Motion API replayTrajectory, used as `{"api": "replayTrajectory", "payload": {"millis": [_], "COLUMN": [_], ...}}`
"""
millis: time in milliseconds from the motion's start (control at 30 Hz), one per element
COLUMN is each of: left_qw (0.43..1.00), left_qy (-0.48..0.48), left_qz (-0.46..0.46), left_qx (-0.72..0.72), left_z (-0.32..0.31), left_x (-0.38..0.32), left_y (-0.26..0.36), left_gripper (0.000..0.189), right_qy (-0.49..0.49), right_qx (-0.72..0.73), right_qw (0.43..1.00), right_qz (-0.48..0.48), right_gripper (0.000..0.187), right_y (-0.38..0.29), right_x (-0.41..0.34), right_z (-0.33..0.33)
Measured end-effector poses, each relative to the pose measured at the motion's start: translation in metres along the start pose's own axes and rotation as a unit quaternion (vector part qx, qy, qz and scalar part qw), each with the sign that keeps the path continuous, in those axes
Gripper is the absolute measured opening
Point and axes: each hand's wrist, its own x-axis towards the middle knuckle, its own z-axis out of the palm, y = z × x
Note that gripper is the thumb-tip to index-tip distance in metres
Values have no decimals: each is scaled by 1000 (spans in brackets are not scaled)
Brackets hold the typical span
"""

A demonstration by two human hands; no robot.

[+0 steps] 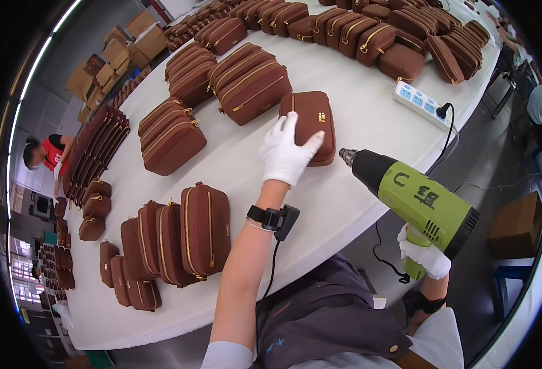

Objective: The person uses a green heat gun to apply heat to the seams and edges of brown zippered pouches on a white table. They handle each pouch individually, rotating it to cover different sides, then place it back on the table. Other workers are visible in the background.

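A brown zipped bag (315, 121) with gold lettering lies on the white-covered table (354, 198) in front of me. My left hand (287, 150), in a white glove, rests on the bag's near left part with thumb and fingers spread. A green and black heat gun (418, 196) with handwritten marks is in my right hand (424, 253), which is gloved too and wraps its handle. The gun's metal nozzle (348, 156) points left at the bag's near right side, a short gap away from it. Whether it blows heat cannot be seen.
Rows of similar brown bags (250, 83) stand left and beyond, with more at front left (202, 230). A white power strip (422, 105) with a black plug lies at the right edge. A person in red (54, 154) is at far left; a cardboard box (515, 226) stands right.
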Motion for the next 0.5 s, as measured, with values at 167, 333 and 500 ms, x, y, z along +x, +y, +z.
{"api": "replayTrajectory", "payload": {"millis": [167, 333, 500], "left_qw": [993, 991, 989], "left_qy": [-34, -45, -84], "left_qz": [32, 80, 78], "left_qx": [108, 96, 96], "left_z": [11, 13, 2], "left_x": [-14, -18, -14], "left_y": [24, 8, 4], "left_gripper": [82, 83, 80], "right_qy": [-7, -5, -14], "right_qx": [16, 30, 26], "right_qw": [1000, 1000, 999], "right_qz": [3, 7, 21], "right_gripper": [34, 33, 31], "right_y": [-2, 3, 5], "right_x": [4, 8, 7], "right_z": [7, 1, -4]}}
